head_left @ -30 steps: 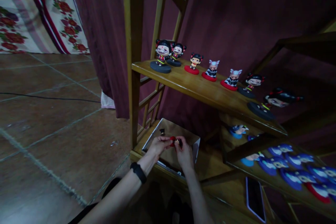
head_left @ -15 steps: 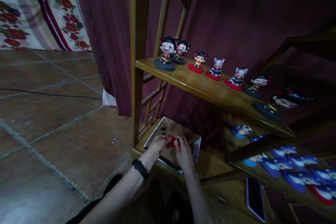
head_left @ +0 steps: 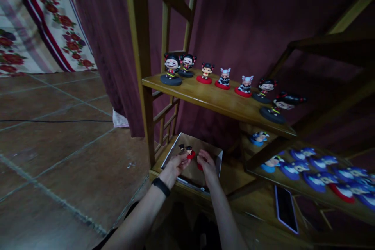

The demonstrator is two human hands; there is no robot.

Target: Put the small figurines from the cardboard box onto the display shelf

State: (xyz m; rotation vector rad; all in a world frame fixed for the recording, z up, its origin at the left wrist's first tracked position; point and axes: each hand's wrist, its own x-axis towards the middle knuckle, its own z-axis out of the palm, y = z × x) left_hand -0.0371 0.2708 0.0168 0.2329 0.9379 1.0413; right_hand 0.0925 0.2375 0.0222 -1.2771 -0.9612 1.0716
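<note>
My left hand [head_left: 177, 163], with a black band on its wrist, pinches the red base of a small black-haired figurine [head_left: 190, 152], which stands upright over the open cardboard box [head_left: 191, 172]. Beside it, my right hand [head_left: 207, 164] is closed, fingers curled. A red round piece [head_left: 200, 166], like a figurine base, shows at its fingertips; the rest is hidden by the hand. Near the box's back left corner lies a small dark-haired figurine [head_left: 181, 147], partly visible. The box sits on the low wooden shelf.
Above the box, a wooden shelf [head_left: 205, 97] carries several figurines on grey and red bases. Lower right, another level holds several blue-based figurines [head_left: 319, 179]. A phone [head_left: 286, 208] lies on the wood at the right. A wooden post [head_left: 140, 66] rises at left.
My hands have moved apart. The figurine with the red base is now upright in my left hand, and my right hand has shifted right, with a red piece at its fingers. The view has turned slightly.
</note>
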